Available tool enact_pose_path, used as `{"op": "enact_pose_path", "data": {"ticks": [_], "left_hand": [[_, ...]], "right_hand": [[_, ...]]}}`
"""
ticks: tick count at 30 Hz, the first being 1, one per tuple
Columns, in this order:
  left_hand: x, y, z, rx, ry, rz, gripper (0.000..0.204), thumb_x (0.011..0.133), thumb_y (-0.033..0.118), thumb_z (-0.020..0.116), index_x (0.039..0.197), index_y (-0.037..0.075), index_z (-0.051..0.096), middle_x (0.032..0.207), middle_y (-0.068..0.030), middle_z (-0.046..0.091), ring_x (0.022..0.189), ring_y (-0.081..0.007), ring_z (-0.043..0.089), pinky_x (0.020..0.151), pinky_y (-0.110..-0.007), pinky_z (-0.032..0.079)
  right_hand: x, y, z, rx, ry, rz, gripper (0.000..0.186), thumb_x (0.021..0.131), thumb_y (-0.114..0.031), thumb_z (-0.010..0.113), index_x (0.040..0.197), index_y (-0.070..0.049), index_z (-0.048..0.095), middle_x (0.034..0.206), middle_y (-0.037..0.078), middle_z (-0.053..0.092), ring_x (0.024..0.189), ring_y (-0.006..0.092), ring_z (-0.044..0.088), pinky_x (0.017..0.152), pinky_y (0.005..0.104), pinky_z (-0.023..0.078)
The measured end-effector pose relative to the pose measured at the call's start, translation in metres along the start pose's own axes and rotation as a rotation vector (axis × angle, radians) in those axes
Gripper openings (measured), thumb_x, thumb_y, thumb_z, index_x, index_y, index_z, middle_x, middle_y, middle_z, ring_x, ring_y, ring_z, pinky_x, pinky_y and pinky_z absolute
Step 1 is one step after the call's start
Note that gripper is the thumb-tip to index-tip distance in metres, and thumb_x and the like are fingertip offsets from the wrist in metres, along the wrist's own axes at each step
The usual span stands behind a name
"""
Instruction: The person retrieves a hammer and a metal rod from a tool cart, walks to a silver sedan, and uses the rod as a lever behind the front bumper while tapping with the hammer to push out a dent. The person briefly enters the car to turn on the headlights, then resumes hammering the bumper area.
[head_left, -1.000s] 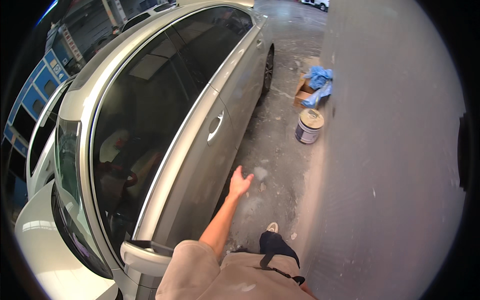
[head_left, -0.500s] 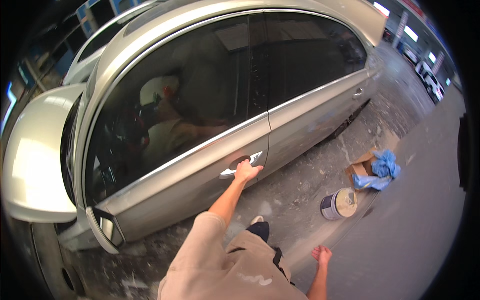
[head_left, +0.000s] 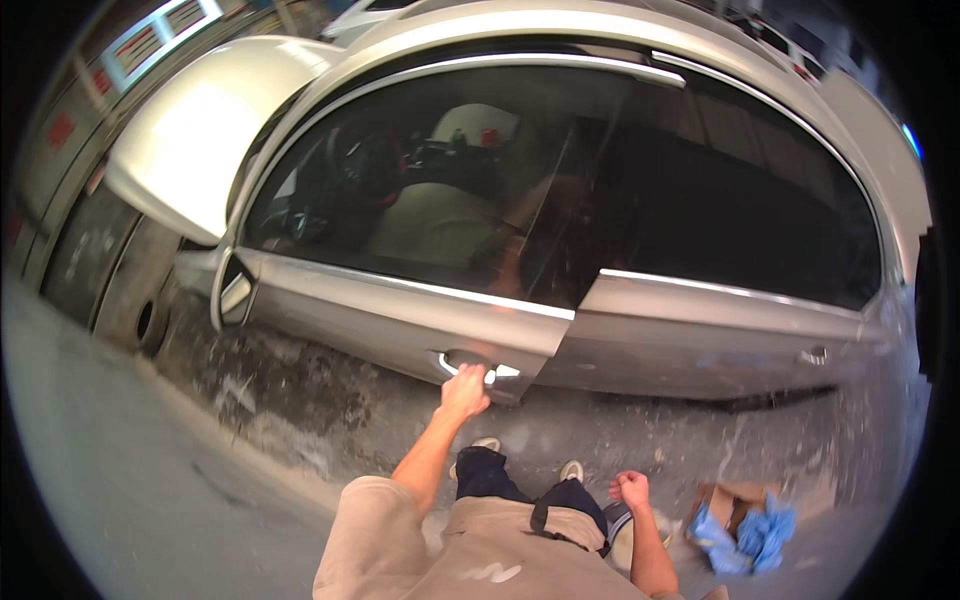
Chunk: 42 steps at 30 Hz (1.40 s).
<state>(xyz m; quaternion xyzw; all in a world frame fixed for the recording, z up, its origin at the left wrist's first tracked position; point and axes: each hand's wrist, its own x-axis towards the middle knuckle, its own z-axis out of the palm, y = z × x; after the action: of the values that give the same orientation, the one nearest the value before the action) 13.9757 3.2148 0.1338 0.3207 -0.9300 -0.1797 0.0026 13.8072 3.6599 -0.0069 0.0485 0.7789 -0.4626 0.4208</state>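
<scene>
Evidently, the front door (head_left: 400,305) of the pale gold car is already off its latch: its rear edge stands out from the rear door (head_left: 700,325), which looks shut. The front door is only ajar, though, with most of its swing not yet made. The car lies across the view ahead of the person, the front door nearest, with the side mirror (head_left: 235,292) at its forward end.

The left hand (head_left: 465,390) is closed over the bright door handle (head_left: 507,372); its fingertips are hidden, so how far they hook behind the bar is hard to judge. The right hand (head_left: 630,488) hangs well apart from the door, fingers loosely bent and nothing visible in it. Beside that forearm stands a partly covered bucket (head_left: 622,543), and farther right a cardboard box (head_left: 703,497) with crumpled blue sheeting (head_left: 765,530) sits on the floor (head_left: 560,420).
</scene>
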Motion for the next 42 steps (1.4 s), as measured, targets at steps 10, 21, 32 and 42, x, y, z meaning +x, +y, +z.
{"op": "enact_pose_path", "data": {"ticks": [10, 21, 32, 42], "left_hand": [[-0.276, -0.030, -0.007, 0.358, 0.008, -0.110, 0.044, 0.068, 0.010, 0.064, 0.111, 0.017, 0.063, 0.129, -0.0086, 0.058, 0.137, -0.0251, 0.041, 0.106, -0.046, 0.038], [-0.503, -0.012, 0.060, -1.572, 2.294, -1.002, 0.058, 0.098, 0.047, 0.042, 0.144, 0.012, 0.044, 0.151, 0.0007, 0.043, 0.142, -0.0200, 0.034, 0.118, -0.045, 0.024], [-0.538, -0.104, 0.090, -1.308, 2.198, -1.027, 0.047, 0.094, 0.040, 0.055, 0.130, 0.009, 0.059, 0.126, -0.0081, 0.064, 0.120, -0.0238, 0.056, 0.102, -0.042, 0.040], [-0.370, -0.236, 0.059, -1.395, 2.149, -1.490, 0.046, 0.095, 0.039, 0.056, 0.130, 0.009, 0.059, 0.126, -0.0093, 0.064, 0.119, -0.0244, 0.057, 0.100, -0.041, 0.042]], "right_hand": [[0.086, -0.061, -0.035, -0.191, -0.273, -0.006, 0.018, 0.095, -0.011, 0.056, 0.099, 0.003, 0.066, 0.086, 0.014, 0.071, 0.068, 0.0214, 0.070, 0.057, 0.0344, 0.060], [0.106, -0.155, 0.088, -0.511, -0.643, -0.127, 0.022, 0.094, -0.014, 0.056, 0.103, 0.002, 0.068, 0.093, 0.012, 0.073, 0.073, 0.0187, 0.071, 0.063, 0.0330, 0.060], [0.134, -0.301, 0.379, -0.590, -0.893, -0.325, 0.024, 0.095, -0.013, 0.055, 0.107, 0.002, 0.068, 0.094, 0.012, 0.073, 0.077, 0.0182, 0.071, 0.067, 0.0320, 0.059], [0.238, -0.463, 0.562, -0.858, -0.572, -0.608, 0.025, 0.082, -0.021, 0.058, 0.091, -0.003, 0.074, 0.075, 0.012, 0.073, 0.068, 0.0207, 0.072, 0.071, 0.0350, 0.056]]}}
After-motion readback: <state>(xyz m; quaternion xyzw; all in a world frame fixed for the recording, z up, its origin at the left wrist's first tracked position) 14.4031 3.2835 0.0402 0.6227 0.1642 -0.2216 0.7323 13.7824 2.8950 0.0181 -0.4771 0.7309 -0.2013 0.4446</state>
